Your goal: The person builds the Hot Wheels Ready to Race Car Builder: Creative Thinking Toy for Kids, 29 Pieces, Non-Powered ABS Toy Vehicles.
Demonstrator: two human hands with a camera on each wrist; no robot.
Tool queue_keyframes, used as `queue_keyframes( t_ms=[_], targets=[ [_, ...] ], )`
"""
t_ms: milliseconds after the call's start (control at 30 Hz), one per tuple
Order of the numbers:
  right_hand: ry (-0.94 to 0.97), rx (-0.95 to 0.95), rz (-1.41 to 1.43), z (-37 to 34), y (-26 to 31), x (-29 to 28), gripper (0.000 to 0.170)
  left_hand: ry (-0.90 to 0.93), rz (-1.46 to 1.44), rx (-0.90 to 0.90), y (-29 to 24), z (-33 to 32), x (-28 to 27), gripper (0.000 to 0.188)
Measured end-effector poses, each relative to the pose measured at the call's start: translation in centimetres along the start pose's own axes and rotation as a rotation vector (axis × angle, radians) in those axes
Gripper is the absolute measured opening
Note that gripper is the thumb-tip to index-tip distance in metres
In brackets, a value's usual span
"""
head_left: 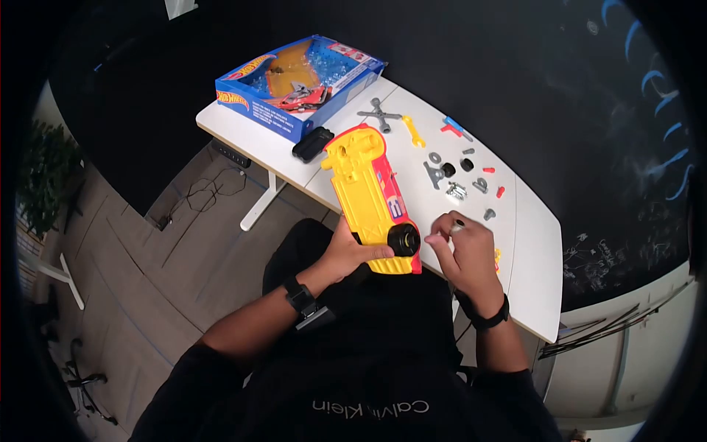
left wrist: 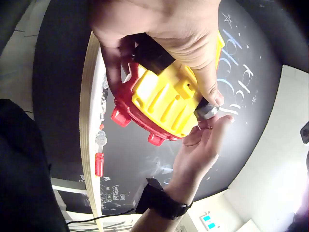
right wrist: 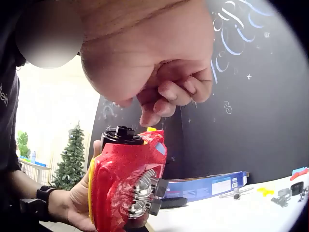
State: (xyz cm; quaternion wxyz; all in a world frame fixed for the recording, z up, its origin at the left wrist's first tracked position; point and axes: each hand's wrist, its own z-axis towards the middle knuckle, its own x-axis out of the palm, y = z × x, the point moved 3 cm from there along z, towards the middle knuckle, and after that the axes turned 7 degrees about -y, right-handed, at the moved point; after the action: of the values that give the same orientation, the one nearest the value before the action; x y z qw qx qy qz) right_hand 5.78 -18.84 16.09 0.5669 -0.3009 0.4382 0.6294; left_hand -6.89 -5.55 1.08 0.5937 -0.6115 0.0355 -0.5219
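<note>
My left hand [head_left: 346, 250] grips a red and yellow toy car [head_left: 361, 199] by one end, its thumb beside a black wheel [head_left: 403, 240]. The car's yellow underside faces up in the head view, and no wheel sits at its far end on the visible side. In the right wrist view a black piece [right wrist: 124, 131] stands out from the wheel's middle. Just right of that wheel is my right hand [head_left: 468, 254], thumb apart and fingers loosely curled, with nothing seen between them. A ring is on one finger.
A blue Hot Wheels box [head_left: 294, 129] stands at the table's far left, with a black part [head_left: 313, 144] beside it. Across the white table [head_left: 530, 272] lie a grey cross wrench [head_left: 379, 116], a yellow wrench [head_left: 414, 132], a blue and red tool [head_left: 455, 128] and several small parts.
</note>
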Motion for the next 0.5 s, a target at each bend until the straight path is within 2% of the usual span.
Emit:
queue_keyframes(
  t_ms=[33,67,133,200,267,333,400,433,500],
  targets=[
    [-0.011,0.009,0.112,0.2,0.9,-0.5,0.02,-0.005,0.006,-0.005,-0.1,0.0,0.0,0.09],
    [-0.01,0.01,0.113,0.1,1.1,-0.2,0.02,-0.01,0.013,-0.017,0.0,-0.3,-0.1,0.091],
    [-0.063,-0.127,0.291,-0.4,1.6,0.3,0.016,-0.004,-0.013,-0.047,0.7,-0.4,-0.6,0.092],
    [-0.066,-0.167,0.194,-0.5,1.1,0.9,0.017,-0.001,-0.021,-0.05,0.6,-0.2,-0.6,0.092],
    [0.033,-0.209,-0.071,-0.6,0.2,1.2,0.019,0.004,-0.01,-0.036,0.4,-0.3,-0.3,0.092],
    [0.012,-0.184,-0.086,-0.9,0.3,0.9,0.019,0.006,0.004,-0.025,0.5,-0.6,-0.2,0.092],
    [0.002,-0.048,0.089,-0.6,0.8,-0.1,0.018,-0.021,-0.005,-0.027,0.6,-0.6,-0.2,0.093],
    [0.002,-0.05,0.089,-0.4,0.9,0.1,0.018,-0.022,-0.004,-0.025,0.4,-0.4,-0.2,0.093],
    [-0.057,-0.198,0.108,-0.6,1.7,0.6,0.018,-0.017,-0.049,-0.068,0.4,-0.5,-0.2,0.094]
  ],
)
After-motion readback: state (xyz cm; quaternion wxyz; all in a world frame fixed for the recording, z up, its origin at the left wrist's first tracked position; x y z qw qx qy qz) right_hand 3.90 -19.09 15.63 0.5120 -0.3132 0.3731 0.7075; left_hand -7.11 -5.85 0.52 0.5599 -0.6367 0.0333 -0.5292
